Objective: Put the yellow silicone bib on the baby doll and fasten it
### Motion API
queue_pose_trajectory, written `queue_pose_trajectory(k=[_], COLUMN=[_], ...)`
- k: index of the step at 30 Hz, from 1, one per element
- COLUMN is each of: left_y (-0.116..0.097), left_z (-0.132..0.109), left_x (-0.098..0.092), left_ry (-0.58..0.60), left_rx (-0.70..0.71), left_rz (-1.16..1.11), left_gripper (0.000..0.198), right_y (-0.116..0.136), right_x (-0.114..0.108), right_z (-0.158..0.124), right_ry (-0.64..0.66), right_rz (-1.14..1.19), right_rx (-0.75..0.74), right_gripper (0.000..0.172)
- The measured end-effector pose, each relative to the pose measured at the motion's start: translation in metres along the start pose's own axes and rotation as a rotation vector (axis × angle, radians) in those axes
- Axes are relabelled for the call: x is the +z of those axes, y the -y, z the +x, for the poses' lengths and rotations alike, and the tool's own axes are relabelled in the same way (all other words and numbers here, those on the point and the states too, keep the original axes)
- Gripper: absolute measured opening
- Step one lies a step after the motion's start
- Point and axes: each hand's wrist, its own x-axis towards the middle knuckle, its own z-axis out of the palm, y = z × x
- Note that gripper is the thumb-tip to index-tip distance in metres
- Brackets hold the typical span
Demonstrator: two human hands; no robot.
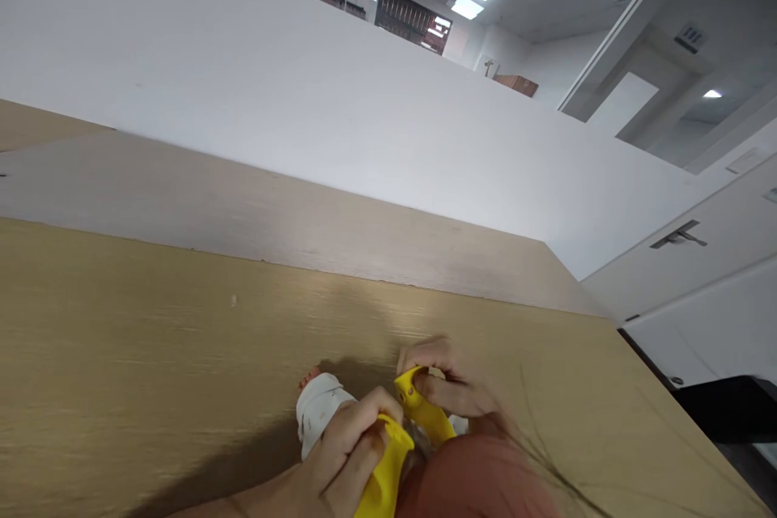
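Observation:
Near the bottom centre of the head view, my left hand (pixel 352 453) grips one part of a yellow item (pixel 387 473) between thumb and curled fingers. A little to the right, my right hand (pixel 452 380) pinches another yellow part (pixel 428 413) that has small round holes or snaps near its end. Left of my hands lies a small white sleeve-like piece (pixel 321 409) with tiny pinkish toes or fingers, like a doll's, showing at its end. A reddish rounded thing (pixel 479 481), partly cut off by the frame, hides what lies below the yellow parts.
The wooden table (pixel 151 340) spreads under my hands, with a greyish strip (pixel 273 214) along its back and a white partition (pixel 303 113) behind. On the right are white cabinets (pixel 710 291) and a black object (pixel 728 409) past the table edge. Dark strands of hair hang at the lower right.

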Motion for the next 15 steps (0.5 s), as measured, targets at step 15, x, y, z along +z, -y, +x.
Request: queue_pose_trajectory(k=[15], left_y=[-0.004], left_z=[0.027], left_x=[-0.021], left_ry=[-0.108], left_rx=[0.102], left_rz=[-0.019], left_gripper=[0.026], right_y=[0.017], right_x=[-0.004], right_z=[0.003], right_ry=[-0.402], right_rz=[0.426], right_rx=[0.228], right_gripper=[0.020])
